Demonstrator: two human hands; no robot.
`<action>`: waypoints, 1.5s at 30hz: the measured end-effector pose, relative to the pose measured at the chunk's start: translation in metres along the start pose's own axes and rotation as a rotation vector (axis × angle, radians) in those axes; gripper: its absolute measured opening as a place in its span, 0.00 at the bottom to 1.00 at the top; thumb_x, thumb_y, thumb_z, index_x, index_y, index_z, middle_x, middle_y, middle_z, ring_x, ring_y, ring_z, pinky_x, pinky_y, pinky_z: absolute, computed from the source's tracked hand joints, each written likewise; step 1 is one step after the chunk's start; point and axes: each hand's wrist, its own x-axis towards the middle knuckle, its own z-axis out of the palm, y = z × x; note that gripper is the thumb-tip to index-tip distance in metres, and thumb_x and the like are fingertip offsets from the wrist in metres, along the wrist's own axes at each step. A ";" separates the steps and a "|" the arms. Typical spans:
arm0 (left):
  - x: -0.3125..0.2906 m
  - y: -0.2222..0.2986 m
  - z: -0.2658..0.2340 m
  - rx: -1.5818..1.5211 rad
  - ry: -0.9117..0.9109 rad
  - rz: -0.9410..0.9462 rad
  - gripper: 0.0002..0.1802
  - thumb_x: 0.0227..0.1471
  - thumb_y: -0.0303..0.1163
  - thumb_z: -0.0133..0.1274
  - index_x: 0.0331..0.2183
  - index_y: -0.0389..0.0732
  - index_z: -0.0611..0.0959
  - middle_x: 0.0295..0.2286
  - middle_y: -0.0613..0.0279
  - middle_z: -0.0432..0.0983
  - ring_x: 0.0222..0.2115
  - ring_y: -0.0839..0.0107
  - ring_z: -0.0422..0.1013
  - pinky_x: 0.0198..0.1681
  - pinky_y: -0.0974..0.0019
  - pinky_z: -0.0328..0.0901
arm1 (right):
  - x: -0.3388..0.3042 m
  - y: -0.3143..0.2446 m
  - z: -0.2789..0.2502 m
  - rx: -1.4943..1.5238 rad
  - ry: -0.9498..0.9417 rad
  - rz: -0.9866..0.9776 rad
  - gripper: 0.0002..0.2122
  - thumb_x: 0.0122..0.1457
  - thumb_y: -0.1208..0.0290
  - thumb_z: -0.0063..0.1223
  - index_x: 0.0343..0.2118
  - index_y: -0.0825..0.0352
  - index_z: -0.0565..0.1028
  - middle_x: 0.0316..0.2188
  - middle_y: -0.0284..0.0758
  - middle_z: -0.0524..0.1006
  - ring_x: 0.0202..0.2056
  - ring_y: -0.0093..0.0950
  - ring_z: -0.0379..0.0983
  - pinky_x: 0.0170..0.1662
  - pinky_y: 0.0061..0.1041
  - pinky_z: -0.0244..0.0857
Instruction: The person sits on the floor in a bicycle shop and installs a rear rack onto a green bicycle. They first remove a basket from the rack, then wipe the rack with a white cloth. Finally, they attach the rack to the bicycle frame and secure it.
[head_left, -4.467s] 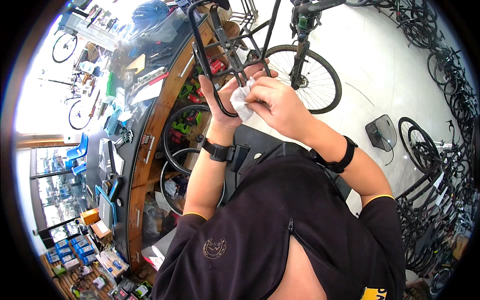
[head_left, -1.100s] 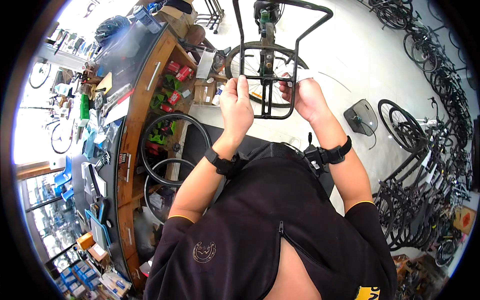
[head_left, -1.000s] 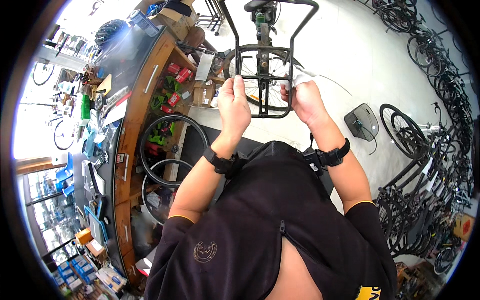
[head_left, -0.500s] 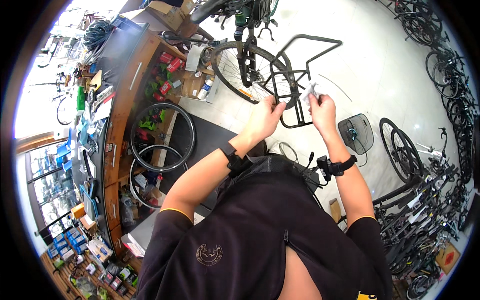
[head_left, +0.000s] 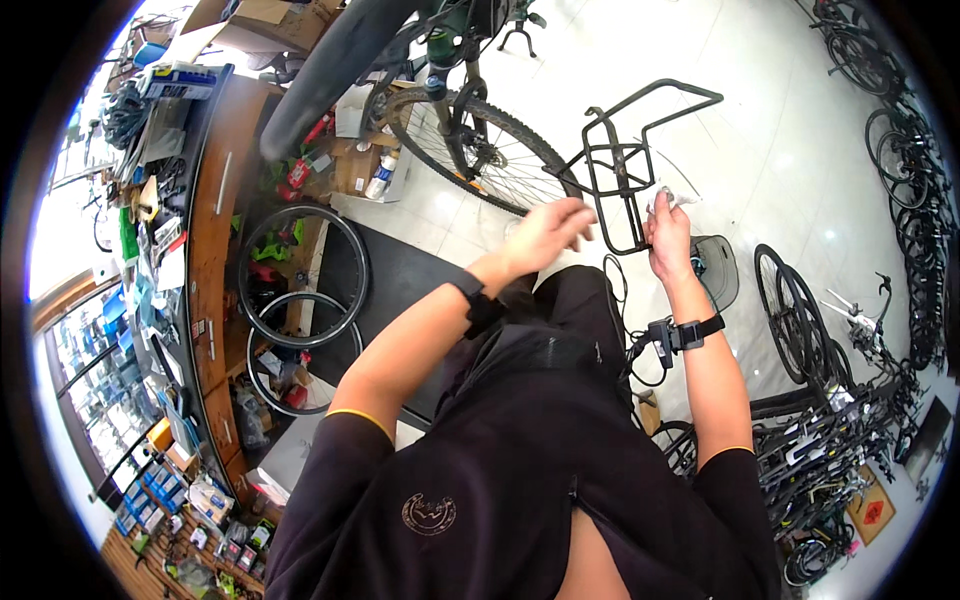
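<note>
A black tubular bicycle carrier rack (head_left: 625,189) hangs tilted in front of me, its long loop pointing away to the right. My right hand (head_left: 670,240) is closed at the rack's near right edge, with a crumpled white wipe (head_left: 684,194) between thumb and fingers. My left hand (head_left: 548,236) is off the rack, just left of it, holding nothing; its stretched fingers are somewhat blurred. Beyond the rack stands a bicycle's knobby-tyred wheel (head_left: 505,125), partly behind the rack's left end.
Two bare wheel rims (head_left: 358,262) lean against the wooden cabinet (head_left: 212,240) at left, beside a dark mat (head_left: 400,275). A wire basket (head_left: 735,270) sits on the floor behind my right wrist. Many bicycles (head_left: 800,460) line the right side. A blurred black tyre-like shape (head_left: 310,95) juts in at upper left.
My left hand has let go of the rack and drawn back slightly. The rack has shifted right, with my right hand now at its edge. The view has moved a little.
</note>
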 end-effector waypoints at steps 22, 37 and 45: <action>0.151 -0.174 -0.156 -0.477 1.456 -0.313 0.13 0.53 0.37 0.58 0.31 0.36 0.77 0.25 0.66 0.75 0.25 0.77 0.71 0.22 0.74 0.59 | 0.292 0.020 -0.088 -0.464 -0.014 0.226 0.17 0.65 0.57 0.43 0.24 0.63 0.67 0.12 0.23 0.60 0.12 0.16 0.54 0.15 0.20 0.53; 0.148 -0.163 -0.134 -0.554 1.452 -0.186 0.17 0.59 0.40 0.49 0.22 0.41 0.76 0.14 0.71 0.65 0.13 0.79 0.57 0.15 0.73 0.53 | 0.289 0.047 -0.077 -0.563 -0.051 0.242 0.15 0.64 0.59 0.44 0.22 0.61 0.67 0.14 0.22 0.60 0.15 0.16 0.55 0.16 0.22 0.47; 0.160 -0.189 -0.134 -0.871 1.364 -0.133 0.08 0.50 0.29 0.59 0.29 0.34 0.78 0.21 0.65 0.75 0.15 0.80 0.64 0.12 0.74 0.49 | 0.276 0.060 -0.099 -0.463 -0.045 0.067 0.15 0.63 0.65 0.44 0.19 0.64 0.65 0.11 0.26 0.62 0.11 0.18 0.57 0.13 0.24 0.49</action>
